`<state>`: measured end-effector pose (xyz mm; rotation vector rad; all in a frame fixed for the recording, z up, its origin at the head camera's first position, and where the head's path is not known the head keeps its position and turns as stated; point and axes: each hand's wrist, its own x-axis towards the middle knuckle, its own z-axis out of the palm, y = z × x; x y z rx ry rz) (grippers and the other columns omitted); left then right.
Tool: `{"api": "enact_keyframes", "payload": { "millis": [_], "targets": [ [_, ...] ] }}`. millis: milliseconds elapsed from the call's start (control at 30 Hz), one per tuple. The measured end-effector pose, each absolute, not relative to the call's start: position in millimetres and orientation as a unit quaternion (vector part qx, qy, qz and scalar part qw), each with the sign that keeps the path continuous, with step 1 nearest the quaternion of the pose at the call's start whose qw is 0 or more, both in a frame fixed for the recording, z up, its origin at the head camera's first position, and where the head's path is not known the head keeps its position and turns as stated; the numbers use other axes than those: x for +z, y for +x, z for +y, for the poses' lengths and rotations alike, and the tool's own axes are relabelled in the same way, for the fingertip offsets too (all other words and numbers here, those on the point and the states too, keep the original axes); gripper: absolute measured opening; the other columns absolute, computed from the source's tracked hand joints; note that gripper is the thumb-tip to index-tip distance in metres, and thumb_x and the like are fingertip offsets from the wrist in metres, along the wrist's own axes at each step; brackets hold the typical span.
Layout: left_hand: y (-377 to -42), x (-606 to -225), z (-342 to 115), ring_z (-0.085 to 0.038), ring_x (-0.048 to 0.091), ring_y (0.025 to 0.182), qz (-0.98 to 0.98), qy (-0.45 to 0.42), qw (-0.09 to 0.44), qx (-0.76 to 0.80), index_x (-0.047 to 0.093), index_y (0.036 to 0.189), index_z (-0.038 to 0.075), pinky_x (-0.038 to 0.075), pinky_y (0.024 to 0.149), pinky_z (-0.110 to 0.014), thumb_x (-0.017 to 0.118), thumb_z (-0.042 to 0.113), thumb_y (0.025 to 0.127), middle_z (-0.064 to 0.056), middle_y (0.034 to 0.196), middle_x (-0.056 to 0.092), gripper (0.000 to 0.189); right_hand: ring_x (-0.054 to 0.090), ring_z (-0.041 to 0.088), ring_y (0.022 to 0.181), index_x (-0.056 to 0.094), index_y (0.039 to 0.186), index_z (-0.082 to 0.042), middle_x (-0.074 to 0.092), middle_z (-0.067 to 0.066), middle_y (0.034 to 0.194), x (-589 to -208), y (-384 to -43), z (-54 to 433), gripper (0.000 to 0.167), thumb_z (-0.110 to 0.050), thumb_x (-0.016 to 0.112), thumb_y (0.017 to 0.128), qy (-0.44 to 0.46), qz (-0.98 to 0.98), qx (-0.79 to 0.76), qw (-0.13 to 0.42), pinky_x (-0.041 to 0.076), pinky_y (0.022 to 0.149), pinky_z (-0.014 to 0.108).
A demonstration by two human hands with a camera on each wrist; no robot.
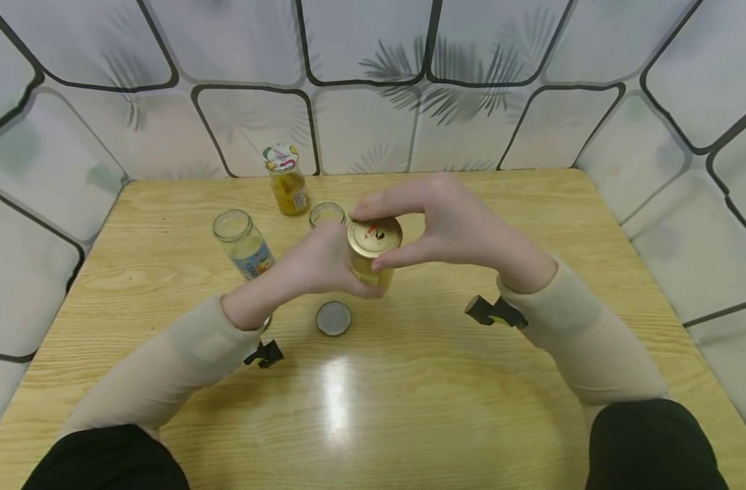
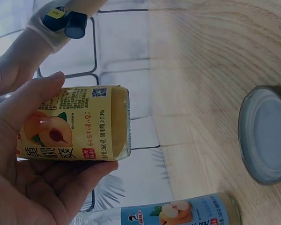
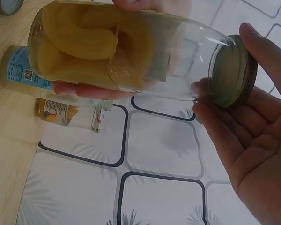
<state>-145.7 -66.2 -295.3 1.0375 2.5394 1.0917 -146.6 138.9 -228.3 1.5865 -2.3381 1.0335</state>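
My left hand point(image 1: 327, 262) grips a glass jar of yellow peaches point(image 2: 77, 124), held up above the table. In the right wrist view, peach pieces point(image 3: 79, 33) fill its lower part. A gold metal lid point(image 1: 375, 238) sits on the jar's mouth. From the right side, my right hand point(image 1: 449, 221) pinches this lid by its rim, thumb on one edge and fingers on the opposite one. The jar's label with a peach picture shows in the left wrist view, partly covered by the left hand.
An uncapped jar with a blue label point(image 1: 252, 257) stands left of the hands. Behind are a jar with a patterned lid point(image 1: 281, 157) and another glass jar's rim point(image 1: 327, 213), its body hidden by the left hand. A loose lid point(image 1: 333, 318) lies on the wooden table point(image 1: 440, 381).
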Motion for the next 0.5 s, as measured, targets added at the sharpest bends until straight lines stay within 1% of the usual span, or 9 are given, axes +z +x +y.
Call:
{"api": "enact_keyframes", "payload": {
  "millis": [100,233,367,500],
  "targets": [
    [-144.0,-294.1,-64.9,-0.013,0.06,0.102,0.854,0.35,0.105,0.37,0.051,0.126,0.009,0.047,0.094,-0.028,0.09,0.026,0.057,0.0,0.114,0.063,0.081,0.06,0.014,0.112,0.068,0.116,-0.008,0.067,0.0,0.118,-227.7,-147.2,141.0,0.05,-0.027,0.083,0.072,0.539,-0.768,0.343,0.045,0.046,0.097,0.028],
    [-142.9,-291.8,-63.6,-0.014,0.06,0.1,0.852,0.348,0.102,0.377,0.053,0.124,0.009,0.047,0.093,-0.03,0.09,0.025,0.057,0.0,0.112,0.063,0.078,0.057,0.013,0.117,0.062,0.124,-0.007,0.063,0.0,0.125,-226.0,-146.9,142.3,0.052,-0.021,0.08,0.077,0.549,-0.759,0.348,0.025,0.044,0.099,0.028],
    [-142.6,-290.3,-62.9,-0.014,0.061,0.098,0.855,0.343,0.1,0.376,0.055,0.121,0.01,0.048,0.091,-0.029,0.09,0.026,0.058,0.0,0.11,0.064,0.074,0.054,0.014,0.12,0.058,0.129,-0.006,0.059,0.002,0.13,-224.7,-146.5,142.6,0.055,-0.017,0.077,0.079,0.558,-0.751,0.353,0.019,0.043,0.101,0.029],
    [-141.7,-289.2,-62.8,-0.014,0.062,0.096,0.857,0.336,0.106,0.376,0.056,0.119,0.01,0.049,0.09,-0.029,0.09,0.026,0.059,0.0,0.109,0.065,0.071,0.053,0.014,0.122,0.055,0.132,-0.005,0.058,0.003,0.132,-224.4,-146.7,142.4,0.057,-0.015,0.076,0.08,0.564,-0.746,0.355,0.019,0.042,0.102,0.03]
  ]
}}
